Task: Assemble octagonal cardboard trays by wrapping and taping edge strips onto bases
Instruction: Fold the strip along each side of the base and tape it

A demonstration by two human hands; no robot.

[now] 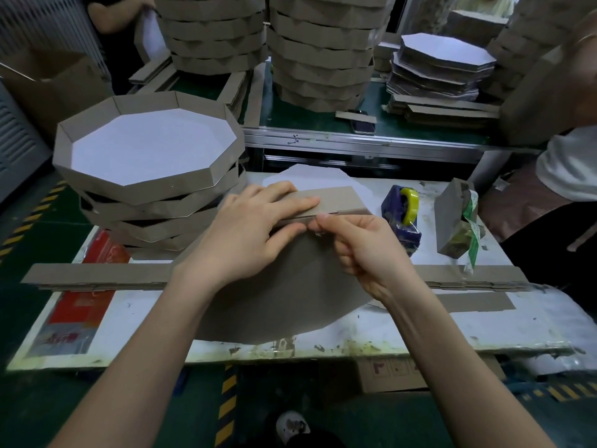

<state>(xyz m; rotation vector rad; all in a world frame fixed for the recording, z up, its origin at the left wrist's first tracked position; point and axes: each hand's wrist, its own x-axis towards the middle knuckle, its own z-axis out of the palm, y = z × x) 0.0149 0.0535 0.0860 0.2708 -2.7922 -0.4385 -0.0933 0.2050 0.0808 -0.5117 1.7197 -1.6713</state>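
A brown octagonal base [284, 295] lies tilted on the white work table [504, 324] in front of me, its far edge raised. A brown edge strip [339, 198] stands along that far edge. My left hand [252, 227] presses the strip against the base, fingers straight over its outer face and thumb underneath. My right hand [355, 244] pinches a small piece of clear tape at the seam between strip and base, thumb and forefinger together. Beside it to the right stands a blue tape dispenser [400, 218] with a yellow-green roll.
Finished trays [148, 163] are stacked at the left. Loose strips [97, 276] lie across the table. A cardboard block [455, 218] with a green-white tape sits at right. Tall tray stacks [319, 50] and flat bases [445, 63] fill the back bench. Another person [568, 163] stands at right.
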